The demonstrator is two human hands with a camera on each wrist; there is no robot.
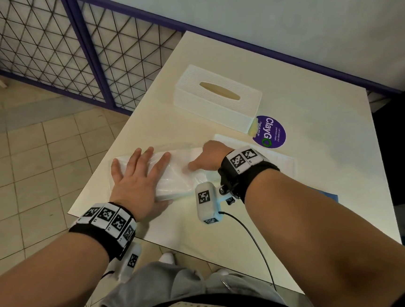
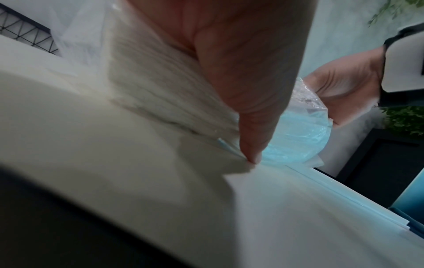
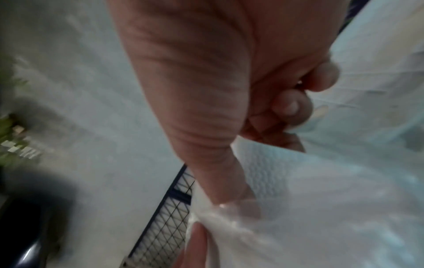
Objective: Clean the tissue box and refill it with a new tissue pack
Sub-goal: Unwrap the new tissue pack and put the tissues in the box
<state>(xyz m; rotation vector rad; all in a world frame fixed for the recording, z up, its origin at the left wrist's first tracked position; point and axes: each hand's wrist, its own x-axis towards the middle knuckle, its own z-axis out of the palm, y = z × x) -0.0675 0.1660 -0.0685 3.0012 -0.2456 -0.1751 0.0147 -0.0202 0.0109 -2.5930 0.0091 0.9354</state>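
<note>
The left hand (image 1: 137,181) lies flat with spread, straight fingers on the tissue pack (image 1: 171,178), pressing it to the cream bench (image 1: 320,167) near the front edge. Just right, the right hand (image 1: 211,158) pinches the pack's clear wrapper (image 3: 263,214) with curled fingers. Farther back and to the right, the white tissue box (image 1: 216,98) sits apart, beside a purple sticker (image 1: 269,131).

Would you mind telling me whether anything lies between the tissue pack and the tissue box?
Nothing visible does. The tissue pack lies under both hands, and the table between it and the tissue box is bare.
</note>
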